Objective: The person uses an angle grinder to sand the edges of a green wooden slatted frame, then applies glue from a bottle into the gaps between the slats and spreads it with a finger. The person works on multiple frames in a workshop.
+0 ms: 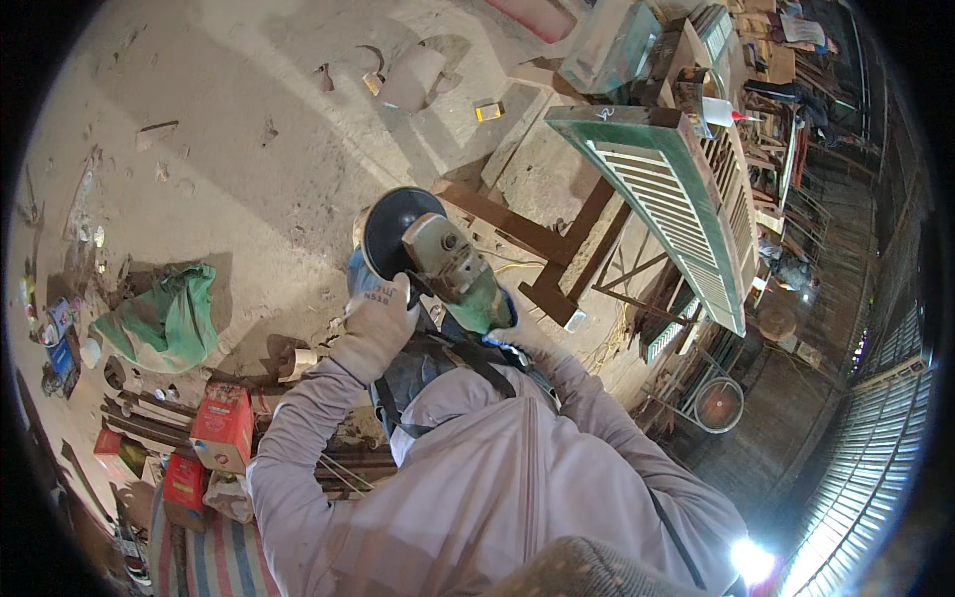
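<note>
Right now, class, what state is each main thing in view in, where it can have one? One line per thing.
Angle grinder: held in both hands; running or off, cannot tell
Left hand: gloved, closed on the grinder near its disc
Right hand: closed around the grinder's rear
Green slatted panel: not held, apart from the grinder
Green cloth: crumpled on the ground
Lamp: lit

Angle grinder [450,261], probably, in both hands [380,316] [527,336]
</note>
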Available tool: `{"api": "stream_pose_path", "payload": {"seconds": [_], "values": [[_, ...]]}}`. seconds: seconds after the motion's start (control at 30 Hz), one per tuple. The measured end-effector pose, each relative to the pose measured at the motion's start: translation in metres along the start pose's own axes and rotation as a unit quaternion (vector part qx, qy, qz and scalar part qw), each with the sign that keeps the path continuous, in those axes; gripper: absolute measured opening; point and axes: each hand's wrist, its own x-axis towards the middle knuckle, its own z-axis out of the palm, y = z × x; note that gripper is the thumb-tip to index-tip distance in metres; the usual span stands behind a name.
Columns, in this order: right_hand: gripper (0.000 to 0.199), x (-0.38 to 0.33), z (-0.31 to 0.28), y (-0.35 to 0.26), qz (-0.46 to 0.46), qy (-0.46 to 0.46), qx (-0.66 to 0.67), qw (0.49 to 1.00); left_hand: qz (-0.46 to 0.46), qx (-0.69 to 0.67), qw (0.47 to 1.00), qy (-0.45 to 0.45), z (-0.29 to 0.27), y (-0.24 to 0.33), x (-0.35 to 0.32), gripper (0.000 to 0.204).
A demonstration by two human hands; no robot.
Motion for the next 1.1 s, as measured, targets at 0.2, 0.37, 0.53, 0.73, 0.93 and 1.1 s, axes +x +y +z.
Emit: {"api": "stream_pose_path", "payload": {"seconds": [0.2, 0.37, 0.53, 0.73, 0.93, 1.1], "values": [[0.077, -0.018, -0.007, 0.040, 0.154, -0.094, 0.003, 0.984, 0.027, 0.020, 0.999, 0.036, -0.013, -0.009, 0.012, 0.050], [0.057, -0.018, 0.005, 0.073, 0.100, -0.028, -0.012, 0.995, 0.060, 0.039, 0.997, 0.027, -0.021, 0.005, 0.022, 0.046], [0.057, -0.037, 0.011, 0.104, 0.091, 0.046, 0.073, 0.992, 0.126, 0.038, 0.991, 0.027, -0.018, 0.031, 0.036, 0.032], [0.088, -0.057, 0.006, 0.120, 0.033, 0.054, 0.145, 0.987, 0.140, 0.063, 0.988, -0.026, -0.016, 0.063, 0.051, 0.022], [0.127, -0.030, -0.010, 0.076, -0.135, 0.151, 0.143, 0.969, 0.146, 0.072, 0.984, -0.070, -0.018, 0.078, 0.060, 0.020], [0.145, -0.003, -0.002, -0.008, -0.142, 0.144, -0.025, 0.979, 0.147, 0.097, 0.983, -0.060, -0.015, 0.075, 0.061, 0.013]]}}
